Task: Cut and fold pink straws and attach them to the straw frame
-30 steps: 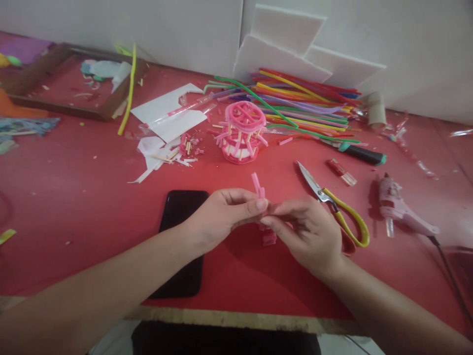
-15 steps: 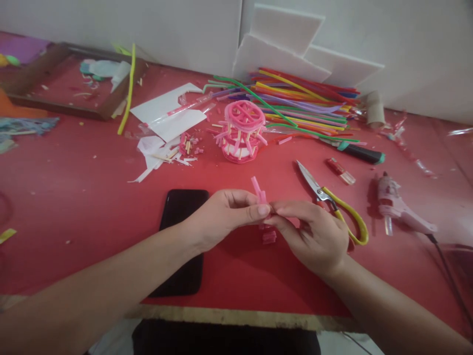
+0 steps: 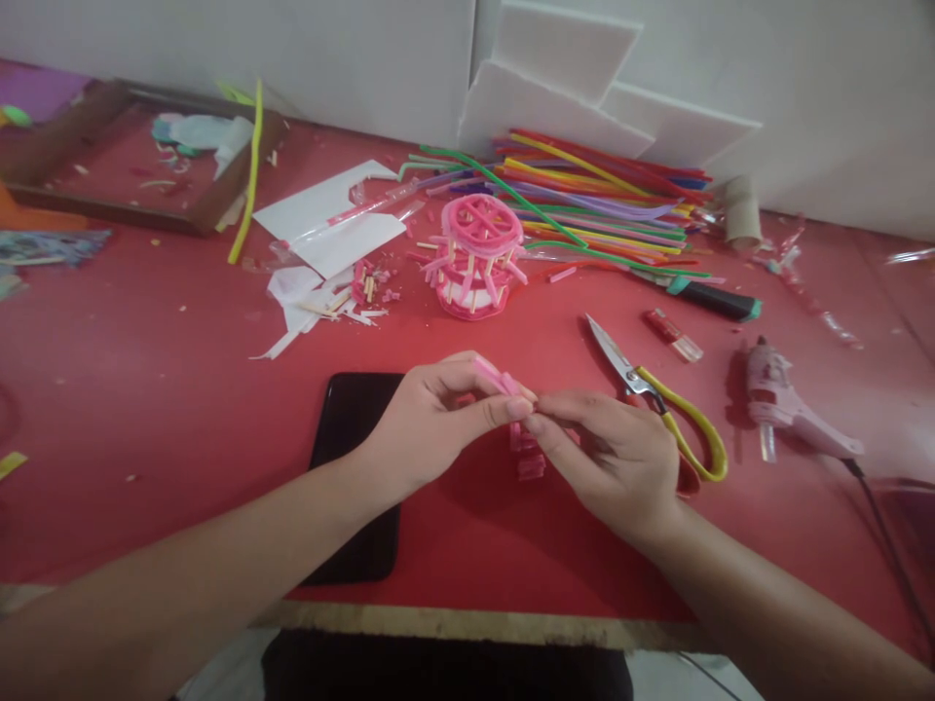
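Observation:
My left hand (image 3: 438, 419) and my right hand (image 3: 614, 458) meet fingertip to fingertip above the red table (image 3: 146, 389). Together they pinch a short pink straw piece (image 3: 497, 376), which lies tilted to the left over my left fingers. More pink straw bits (image 3: 527, 456) lie on the table just under the hands. A small pink round model made of straws and sticks (image 3: 474, 258) stands further back, in line with the hands.
A black phone (image 3: 355, 467) lies under my left wrist. Yellow-handled scissors (image 3: 657, 399), a pink glue gun (image 3: 789, 409) and a black marker (image 3: 712, 297) lie to the right. Coloured straws (image 3: 606, 204), white foam boards (image 3: 562, 97), paper scraps (image 3: 328, 229) and a brown tray (image 3: 124, 156) fill the back.
The pink straw piece, which stood upright between the fingertips, has tipped over to the left. Both hands have stayed in place.

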`<state>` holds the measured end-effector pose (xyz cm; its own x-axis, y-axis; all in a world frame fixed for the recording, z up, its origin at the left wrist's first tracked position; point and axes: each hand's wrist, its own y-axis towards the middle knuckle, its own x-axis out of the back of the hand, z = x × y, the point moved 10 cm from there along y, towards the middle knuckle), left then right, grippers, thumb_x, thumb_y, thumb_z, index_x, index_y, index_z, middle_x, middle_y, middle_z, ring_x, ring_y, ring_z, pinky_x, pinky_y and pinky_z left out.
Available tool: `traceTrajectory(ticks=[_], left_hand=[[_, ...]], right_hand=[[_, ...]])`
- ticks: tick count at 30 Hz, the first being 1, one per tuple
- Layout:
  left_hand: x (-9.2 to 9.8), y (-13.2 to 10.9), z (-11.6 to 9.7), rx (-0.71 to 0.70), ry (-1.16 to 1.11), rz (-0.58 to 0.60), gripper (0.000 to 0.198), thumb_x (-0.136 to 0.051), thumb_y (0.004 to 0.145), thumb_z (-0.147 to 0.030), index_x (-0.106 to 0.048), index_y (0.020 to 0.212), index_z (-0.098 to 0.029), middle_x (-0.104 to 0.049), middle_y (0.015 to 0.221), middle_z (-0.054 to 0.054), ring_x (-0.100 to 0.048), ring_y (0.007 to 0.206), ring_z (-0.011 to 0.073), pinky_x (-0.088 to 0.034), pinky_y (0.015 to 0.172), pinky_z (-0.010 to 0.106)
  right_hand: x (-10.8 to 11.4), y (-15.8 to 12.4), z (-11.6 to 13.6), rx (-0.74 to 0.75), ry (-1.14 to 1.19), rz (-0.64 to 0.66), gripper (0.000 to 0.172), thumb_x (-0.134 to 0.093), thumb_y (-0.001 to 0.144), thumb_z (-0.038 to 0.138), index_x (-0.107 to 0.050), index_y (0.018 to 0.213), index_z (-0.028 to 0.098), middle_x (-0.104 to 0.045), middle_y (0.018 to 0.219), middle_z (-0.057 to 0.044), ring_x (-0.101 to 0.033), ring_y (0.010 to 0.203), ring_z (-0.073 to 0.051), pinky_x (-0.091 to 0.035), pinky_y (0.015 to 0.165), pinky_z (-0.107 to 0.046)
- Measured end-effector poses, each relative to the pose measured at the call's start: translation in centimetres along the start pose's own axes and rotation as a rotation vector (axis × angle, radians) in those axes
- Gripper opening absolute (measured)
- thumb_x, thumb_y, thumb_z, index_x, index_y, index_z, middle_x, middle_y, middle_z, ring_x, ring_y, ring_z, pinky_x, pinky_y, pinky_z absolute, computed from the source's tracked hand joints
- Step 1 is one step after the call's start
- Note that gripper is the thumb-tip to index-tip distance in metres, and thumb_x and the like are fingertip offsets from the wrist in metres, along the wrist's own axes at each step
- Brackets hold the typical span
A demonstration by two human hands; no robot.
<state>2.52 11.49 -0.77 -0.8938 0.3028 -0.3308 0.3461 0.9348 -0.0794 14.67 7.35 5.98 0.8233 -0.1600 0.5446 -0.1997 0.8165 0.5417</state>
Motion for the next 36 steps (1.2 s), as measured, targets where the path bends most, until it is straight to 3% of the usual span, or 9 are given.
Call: traceTrajectory(ticks=[6,8,10,13,15,21,27,32,36], left_hand=[[-1.1,-0.1,1.5,0.125,-0.130,0.126,0.006,-0.080,0.078,-0.021,-0.076,0.073,-0.019,-0.071,0.076,-0.002,-0.067,0.075,0.0089,-0.054,0.075,0.020],[-1.3,-0.2,2.7,0.224,-0.201,0.134,0.004,-0.080,0.078,-0.023,-0.078,0.078,-0.020,-0.074,0.080,-0.001,-0.068,0.078,0.0103,-0.055,0.079,0.023],[-1.2,-0.3,3.6,0.298,-0.223,0.105,0.007,-0.081,0.077,-0.024,-0.079,0.082,-0.020,-0.076,0.082,0.000,-0.070,0.081,0.0121,-0.056,0.084,0.027],[-0.6,-0.4,3.8,0.305,-0.149,0.050,0.010,-0.081,0.078,-0.028,-0.079,0.083,-0.019,-0.075,0.080,0.000,-0.069,0.080,0.0120,-0.054,0.088,0.029],[-0.3,-0.4,3.5,0.275,-0.105,0.028,0.012,-0.080,0.078,-0.030,-0.079,0.082,-0.018,-0.074,0.077,0.000,-0.067,0.080,0.0115,-0.053,0.088,0.027],[-0.9,-0.4,3.7,0.310,-0.301,0.073,0.011,-0.078,0.081,-0.026,-0.076,0.076,-0.017,-0.073,0.077,-0.003,-0.067,0.078,0.0079,-0.055,0.084,0.022],[-1.3,-0.5,4.2,0.389,-0.367,0.105,0.014,-0.080,0.078,-0.027,-0.074,0.073,-0.015,-0.071,0.073,-0.003,-0.067,0.075,0.0071,-0.057,0.081,0.021],[-1.1,-0.5,3.7,0.338,-0.237,0.118,0.017,-0.080,0.078,-0.028,-0.072,0.070,-0.015,-0.068,0.071,-0.004,-0.066,0.073,0.0076,-0.057,0.079,0.022],[0.8,0.0,2.2,0.167,-0.099,-0.028,0.015,-0.082,0.076,-0.027,-0.073,0.071,-0.017,-0.069,0.072,-0.004,-0.063,0.072,0.0056,-0.053,0.076,0.017]], right_hand=[[-1.2,-1.0,-1.9,-0.211,0.183,0.055,0.007,-0.065,0.086,0.016,-0.065,0.080,0.020,-0.070,0.068,0.002,-0.063,0.054,-0.010,-0.051,0.050,-0.022],[-0.9,-0.8,-1.5,-0.166,0.118,0.028,0.010,-0.063,0.085,0.013,-0.062,0.077,0.020,-0.067,0.067,0.001,-0.061,0.055,-0.011,-0.051,0.052,-0.023],[-0.6,-0.4,-0.3,-0.028,-0.035,-0.003,0.015,-0.061,0.084,0.010,-0.059,0.074,0.020,-0.066,0.065,0.000,-0.061,0.057,-0.012,-0.052,0.056,-0.024],[-0.8,-0.3,1.5,0.172,-0.266,-0.009,0.019,-0.061,0.084,0.006,-0.058,0.072,0.020,-0.067,0.064,-0.001,-0.064,0.059,-0.014,-0.053,0.059,-0.026],[-1.1,-0.4,2.0,0.231,-0.334,0.003,0.019,-0.062,0.085,0.006,-0.058,0.073,0.020,-0.069,0.065,-0.002,-0.065,0.059,-0.015,-0.054,0.060,-0.027],[-1.2,-0.3,0.7,0.138,-0.136,0.059,0.008,-0.062,0.091,0.013,-0.063,0.092,0.021,-0.074,0.081,-0.003,-0.070,0.074,-0.015,-0.058,0.071,-0.027],[-0.6,-0.1,0.1,0.085,-0.129,0.032,0.007,-0.067,0.089,0.017,-0.062,0.088,0.022,-0.072,0.077,0.000,-0.069,0.071,-0.014,-0.057,0.068,-0.024],[-0.1,-0.2,-1.1,-0.026,-0.159,0.004,0.012,-0.071,0.086,0.024,-0.059,0.083,0.023,-0.069,0.072,0.001,-0.067,0.067,-0.015,-0.055,0.062,-0.026],[-0.3,0.4,-2.3,-0.053,-0.122,0.098,0.008,-0.069,0.088,0.025,-0.061,0.087,0.023,-0.070,0.078,0.000,-0.066,0.071,-0.015,-0.054,0.066,-0.027]])
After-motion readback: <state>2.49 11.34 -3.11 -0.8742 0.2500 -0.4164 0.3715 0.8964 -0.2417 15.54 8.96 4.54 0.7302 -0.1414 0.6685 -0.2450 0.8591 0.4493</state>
